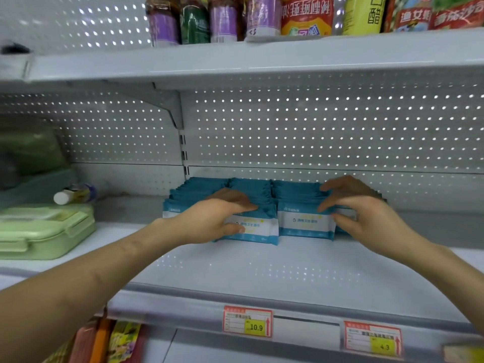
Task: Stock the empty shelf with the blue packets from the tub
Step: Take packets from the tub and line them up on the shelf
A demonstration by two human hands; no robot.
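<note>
Packets [305,224] are standing in rows at shelf [262,265] rear. I'm gripping 1 with left hand [209,218] and pinching the rightmost row with right hand [366,213]. Risking uneven squeeze tipping rows forward.

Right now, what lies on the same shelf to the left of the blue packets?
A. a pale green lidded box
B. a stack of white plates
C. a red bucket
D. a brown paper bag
A: a pale green lidded box sits on the shelf, left of the blue packets.
</note>
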